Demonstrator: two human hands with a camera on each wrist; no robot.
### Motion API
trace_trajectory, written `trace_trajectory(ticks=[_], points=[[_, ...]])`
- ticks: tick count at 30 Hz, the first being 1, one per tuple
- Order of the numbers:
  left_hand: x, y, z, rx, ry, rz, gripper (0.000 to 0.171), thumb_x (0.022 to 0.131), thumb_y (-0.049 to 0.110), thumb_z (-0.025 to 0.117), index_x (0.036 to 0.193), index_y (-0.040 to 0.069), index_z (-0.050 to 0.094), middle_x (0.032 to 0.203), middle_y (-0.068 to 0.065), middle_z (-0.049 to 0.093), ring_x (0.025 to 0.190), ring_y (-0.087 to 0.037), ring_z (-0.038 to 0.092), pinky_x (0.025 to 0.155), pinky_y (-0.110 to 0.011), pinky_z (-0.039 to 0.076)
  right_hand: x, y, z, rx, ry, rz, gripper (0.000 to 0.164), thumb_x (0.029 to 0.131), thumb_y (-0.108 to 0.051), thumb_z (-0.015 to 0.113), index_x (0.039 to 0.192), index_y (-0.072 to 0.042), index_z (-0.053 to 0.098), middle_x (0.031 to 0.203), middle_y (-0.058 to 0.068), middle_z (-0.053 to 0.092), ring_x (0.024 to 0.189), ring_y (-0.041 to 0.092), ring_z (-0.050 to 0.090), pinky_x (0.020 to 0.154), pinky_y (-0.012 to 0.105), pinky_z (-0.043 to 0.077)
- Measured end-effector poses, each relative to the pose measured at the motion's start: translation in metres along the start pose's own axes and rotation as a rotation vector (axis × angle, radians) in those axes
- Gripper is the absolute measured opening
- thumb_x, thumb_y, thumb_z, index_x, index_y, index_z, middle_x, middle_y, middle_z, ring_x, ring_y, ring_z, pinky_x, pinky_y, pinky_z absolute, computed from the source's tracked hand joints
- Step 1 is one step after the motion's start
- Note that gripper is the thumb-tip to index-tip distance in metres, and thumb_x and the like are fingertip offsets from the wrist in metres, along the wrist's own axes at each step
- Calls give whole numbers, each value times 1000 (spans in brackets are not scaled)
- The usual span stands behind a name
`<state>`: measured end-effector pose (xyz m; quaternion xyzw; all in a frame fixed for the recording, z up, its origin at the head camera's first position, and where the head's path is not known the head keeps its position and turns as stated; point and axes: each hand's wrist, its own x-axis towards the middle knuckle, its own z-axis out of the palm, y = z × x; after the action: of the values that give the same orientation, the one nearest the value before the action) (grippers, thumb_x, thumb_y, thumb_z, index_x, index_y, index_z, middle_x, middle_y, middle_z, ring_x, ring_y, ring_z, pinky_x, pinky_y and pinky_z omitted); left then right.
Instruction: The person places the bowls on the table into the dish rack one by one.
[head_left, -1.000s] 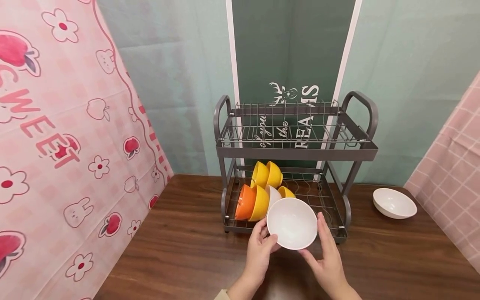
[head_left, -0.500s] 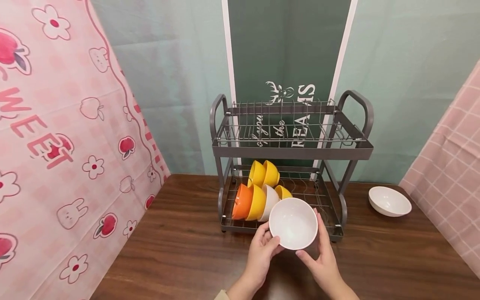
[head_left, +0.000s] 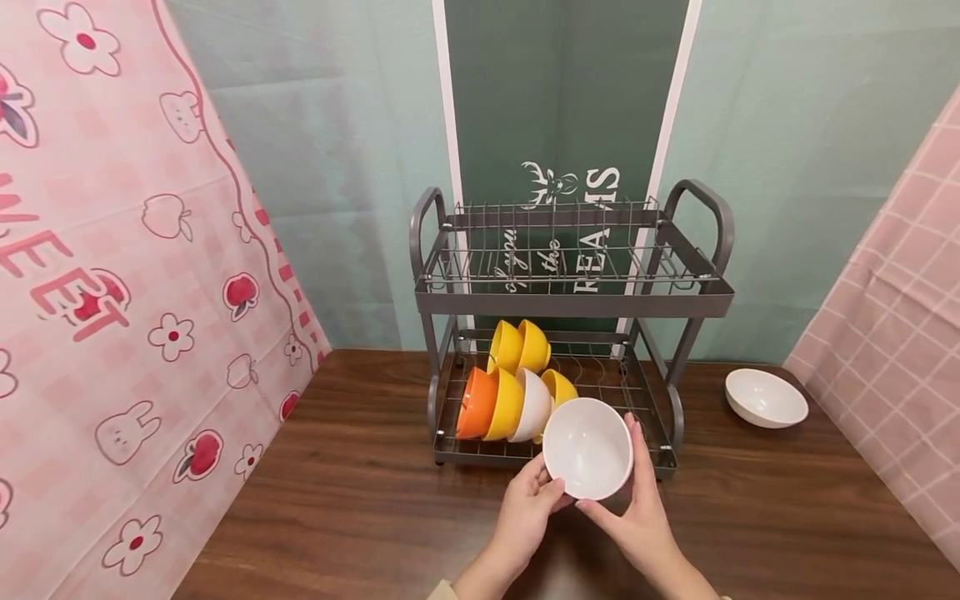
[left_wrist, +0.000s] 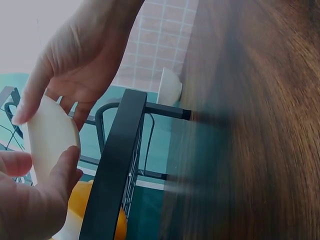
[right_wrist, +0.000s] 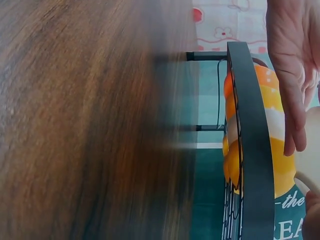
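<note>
Between my two hands, in front of the dish rack (head_left: pixel 573 306), is a small white bowl (head_left: pixel 587 448), tilted so its inside faces the head camera. My left hand (head_left: pixel 525 510) grips its left side, the thumb at the lower rim and curled fingers behind. On the right side my right hand (head_left: pixel 639 512) holds it, thumb low and fingers up along the wall. The left wrist view shows the bowl (left_wrist: pixel 52 135) side-on, pinched from both ends. In the rack's lower tier stand an orange bowl (head_left: pixel 476 404), a white bowl (head_left: pixel 531 406) and several yellow bowls (head_left: pixel 506 406), on their sides.
A wider white bowl (head_left: pixel 766 398) sits on the wooden table (head_left: pixel 360 500), right of the rack. Only wire dividers (head_left: pixel 555 250) show on the rack's upper tier. Pink cloths hang at left (head_left: pixel 150 333) and right (head_left: pixel 885 358); a green curtain (head_left: pixel 330 192) hangs behind.
The held bowl has shifted slightly right relative to the rack, uncovering more of the bowls there. Both hands keep their hold. The whole scene has slid left in the head view.
</note>
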<state>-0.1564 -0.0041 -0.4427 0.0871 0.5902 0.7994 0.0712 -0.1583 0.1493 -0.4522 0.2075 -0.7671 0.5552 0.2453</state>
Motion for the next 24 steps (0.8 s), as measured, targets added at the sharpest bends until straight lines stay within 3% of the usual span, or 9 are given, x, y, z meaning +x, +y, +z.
trace_trajectory(ticks=[7, 10, 14, 19, 24], points=[[2, -2, 1, 25, -65, 22, 48, 92, -1, 44, 138, -8, 33, 131, -26, 50, 114, -32, 55, 85, -25, 53, 1, 4, 1, -59, 77, -19, 123, 47, 12, 84, 147, -3, 14, 151, 16, 20, 129, -3, 26, 97, 1, 27], [4, -1, -3, 102, -72, 28, 49, 93, 2, 45, 139, -7, 32, 132, -25, 50, 113, -28, 57, 86, -26, 53, 2, 2, 1, -87, 111, 9, 122, 45, 11, 85, 146, -4, 18, 149, 17, 25, 128, -3, 28, 96, 1, 28], [5, 2, -7, 271, -46, 66, 47, 92, 8, 50, 137, -3, 38, 126, -19, 57, 108, -24, 60, 88, -23, 52, 6, -1, 0, -91, 136, 50, 122, 45, 11, 86, 146, -6, 20, 148, 14, 27, 126, -2, 30, 95, 0, 29], [8, 2, -18, 519, -4, 227, 36, 91, 9, 53, 127, 2, 52, 117, -13, 62, 106, -23, 61, 87, -22, 51, 12, -3, -6, -126, 178, 63, 123, 44, 8, 87, 147, -10, 21, 148, 12, 27, 124, -2, 32, 93, -1, 30], [8, 2, -28, 844, 63, 374, 26, 90, 10, 55, 115, 8, 63, 112, -2, 64, 106, -17, 60, 89, -29, 51, 18, 1, -13, -209, 225, 5, 122, 44, 8, 87, 146, -9, 23, 148, 14, 28, 126, -2, 30, 94, -2, 29]])
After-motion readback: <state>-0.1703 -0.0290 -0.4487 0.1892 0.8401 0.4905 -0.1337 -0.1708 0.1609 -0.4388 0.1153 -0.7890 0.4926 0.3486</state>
